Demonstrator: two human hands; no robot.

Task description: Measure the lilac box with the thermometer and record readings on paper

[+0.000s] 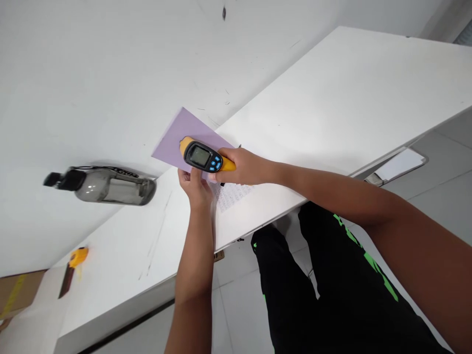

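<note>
My right hand [238,167] is wrapped round the handle of a yellow-and-black handheld digital meter [201,156]. Its grey screen and several blue buttons face up toward me. Behind the meter stands the tilted purple cover of a notebook [182,125], close to the wall. My left hand [195,189] is at the cover's lower edge, fingers curled against it just below the meter; part of its grip is hidden. A page with handwriting [232,196] lies on the white table under my right wrist. A small dark object beneath the right hand is mostly covered.
A grey see-through bottle [118,187] with a black cap stands by the wall to the left. Farther left on the table [177,241] are an orange tape measure [78,256] and a dark, flat strip [66,281]. A cardboard box [20,295] is at the far left. An open drawer [401,164] juts out at right.
</note>
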